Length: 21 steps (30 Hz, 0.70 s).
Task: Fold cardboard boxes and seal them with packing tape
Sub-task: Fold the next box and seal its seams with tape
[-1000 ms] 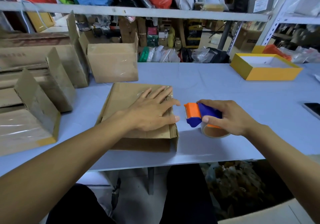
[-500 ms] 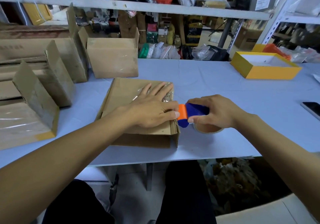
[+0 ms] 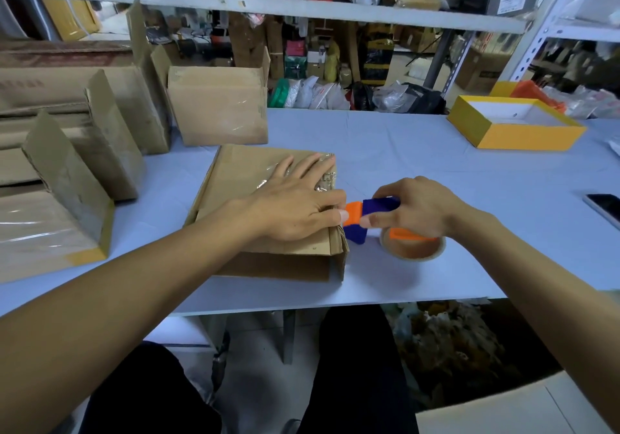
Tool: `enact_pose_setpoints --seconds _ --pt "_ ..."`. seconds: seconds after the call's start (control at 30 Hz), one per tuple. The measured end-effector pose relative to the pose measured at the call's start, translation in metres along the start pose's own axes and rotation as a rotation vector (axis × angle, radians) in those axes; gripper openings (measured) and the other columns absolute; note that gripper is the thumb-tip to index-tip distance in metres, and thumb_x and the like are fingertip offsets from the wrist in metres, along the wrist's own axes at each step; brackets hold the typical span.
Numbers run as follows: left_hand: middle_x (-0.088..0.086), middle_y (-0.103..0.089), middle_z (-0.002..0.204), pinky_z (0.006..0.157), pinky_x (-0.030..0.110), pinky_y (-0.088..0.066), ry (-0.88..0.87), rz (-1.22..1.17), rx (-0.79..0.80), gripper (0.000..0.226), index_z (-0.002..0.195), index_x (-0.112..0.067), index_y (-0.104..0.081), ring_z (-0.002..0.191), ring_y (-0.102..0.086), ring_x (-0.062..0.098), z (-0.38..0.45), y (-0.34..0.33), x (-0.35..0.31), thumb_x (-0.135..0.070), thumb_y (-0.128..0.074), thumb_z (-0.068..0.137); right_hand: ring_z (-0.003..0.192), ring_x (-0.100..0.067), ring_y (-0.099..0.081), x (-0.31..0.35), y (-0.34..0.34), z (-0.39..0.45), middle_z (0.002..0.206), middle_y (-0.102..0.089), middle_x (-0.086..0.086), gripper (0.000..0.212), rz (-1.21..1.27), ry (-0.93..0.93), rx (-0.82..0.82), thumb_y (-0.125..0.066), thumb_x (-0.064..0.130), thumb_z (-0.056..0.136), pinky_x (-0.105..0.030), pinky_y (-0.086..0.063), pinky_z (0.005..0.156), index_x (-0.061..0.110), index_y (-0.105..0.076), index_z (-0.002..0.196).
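A brown cardboard box (image 3: pixel 241 178) lies on the light blue table (image 3: pixel 436 165) in front of me, its top flaps closed and partly covered with clear tape. My left hand (image 3: pixel 295 205) presses flat on the box's top near the right edge, fingers spread. My right hand (image 3: pixel 419 208) grips a blue and orange tape dispenser (image 3: pixel 365 218) with a brown tape roll (image 3: pixel 414 249). The dispenser's orange front end touches the box's right edge beside my left thumb.
Several folded cardboard boxes (image 3: pixel 218 108) stand at the left and back left. A yellow tray box (image 3: pixel 516 128) sits at the back right, a phone (image 3: pixel 604 208) at the right edge. Shelving full of goods rises behind the table.
My right hand has carried the tape dispenser leftward from the open table to the box's right edge. My left hand has stayed pressed on the box.
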<state>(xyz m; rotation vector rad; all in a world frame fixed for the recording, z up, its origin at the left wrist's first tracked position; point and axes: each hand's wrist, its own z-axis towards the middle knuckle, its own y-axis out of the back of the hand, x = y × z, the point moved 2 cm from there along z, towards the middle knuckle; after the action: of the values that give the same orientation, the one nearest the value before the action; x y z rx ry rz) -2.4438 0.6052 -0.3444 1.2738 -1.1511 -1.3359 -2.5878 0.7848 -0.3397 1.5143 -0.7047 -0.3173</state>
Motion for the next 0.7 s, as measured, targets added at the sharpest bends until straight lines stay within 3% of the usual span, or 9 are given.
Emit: enact_pose_setpoints --seconds 0.13,0.27,0.37,0.47,0.53,0.6,0.63,0.7 --pt "-0.002 0.001 0.167 0.121 0.047 0.006 0.022 -0.064 -0.015 0.019 0.098 -0.045 -0.054 0.151 0.011 0.013 0.002 0.000 0.002 -0.052 -0.037 0.096 0.085 -0.020 -0.061 -0.023 0.006 -0.013 0.087 -0.067 0.008 0.039 0.338 -0.088 -0.209 -0.068 0.064 0.077 -0.041 -0.051 0.081 0.033 -0.068 0.102" --pt "-0.002 -0.003 0.166 0.120 0.046 0.008 0.039 -0.104 -0.029 0.019 0.088 -0.039 -0.062 0.150 0.008 0.011 0.008 -0.002 0.000 -0.041 -0.043 0.091 0.093 -0.025 -0.058 -0.032 -0.004 -0.010 0.103 -0.062 -0.002 0.045 0.176 -0.053 -0.479 -0.070 0.033 0.089 -0.035 -0.045 0.078 0.028 -0.057 0.132" --pt "-0.004 -0.003 0.166 0.120 0.044 0.012 0.058 -0.137 0.001 0.021 0.083 -0.038 -0.068 0.149 0.008 0.008 0.012 -0.001 -0.004 -0.038 -0.048 0.089 0.111 -0.034 -0.054 -0.028 -0.023 0.005 0.119 -0.058 -0.012 0.049 0.119 -0.032 -0.492 -0.065 0.010 0.090 -0.037 -0.041 0.091 0.020 -0.055 0.137" --pt "-0.005 -0.004 0.167 0.121 0.044 0.009 0.053 -0.129 0.033 0.021 0.085 -0.034 -0.071 0.150 0.007 0.010 0.014 0.001 -0.003 -0.043 -0.051 0.087 0.115 -0.037 -0.051 -0.017 -0.041 0.015 0.122 -0.052 -0.015 0.047 0.163 -0.050 -0.439 -0.063 0.008 0.090 -0.040 -0.041 0.097 0.017 -0.057 0.136" --pt "-0.001 -0.020 0.163 0.121 0.044 -0.006 0.017 -0.114 -0.011 0.029 0.098 -0.036 -0.065 0.150 -0.007 0.016 0.011 0.004 -0.003 -0.056 -0.054 0.081 0.123 -0.036 -0.044 -0.002 -0.037 0.018 0.133 -0.048 -0.015 0.046 0.103 0.068 -0.547 -0.064 0.012 0.087 -0.041 -0.042 0.095 0.017 -0.059 0.133" --pt "-0.006 -0.049 0.133 0.103 0.036 -0.030 0.003 -0.183 -0.119 0.049 0.108 -0.032 -0.050 0.128 -0.038 0.021 0.003 0.011 -0.004 -0.062 -0.064 0.072 0.129 -0.031 -0.040 0.024 -0.028 0.020 0.143 -0.046 -0.013 0.049 0.118 0.311 -0.596 -0.057 0.013 0.086 -0.035 -0.037 0.100 0.013 -0.057 0.135" --pt "-0.008 -0.052 0.117 0.092 0.034 -0.035 0.023 -0.240 -0.156 0.058 0.109 -0.028 -0.043 0.112 -0.045 0.019 -0.002 0.015 -0.005 -0.061 -0.069 0.068 0.132 -0.028 -0.039 0.039 -0.026 0.021 0.143 -0.048 -0.011 0.052 0.156 0.425 -0.556 -0.053 0.011 0.084 -0.032 -0.033 0.105 0.010 -0.055 0.136" --pt "-0.006 -0.052 0.107 0.085 0.037 -0.041 0.052 -0.286 -0.197 0.066 0.108 -0.024 -0.038 0.098 -0.048 0.020 -0.014 0.019 -0.004 -0.058 -0.072 0.063 0.131 -0.023 -0.041 0.061 -0.025 0.022 0.136 -0.054 -0.006 0.056 0.226 0.527 -0.439 -0.053 0.009 0.080 -0.028 -0.033 0.107 0.008 -0.052 0.136"
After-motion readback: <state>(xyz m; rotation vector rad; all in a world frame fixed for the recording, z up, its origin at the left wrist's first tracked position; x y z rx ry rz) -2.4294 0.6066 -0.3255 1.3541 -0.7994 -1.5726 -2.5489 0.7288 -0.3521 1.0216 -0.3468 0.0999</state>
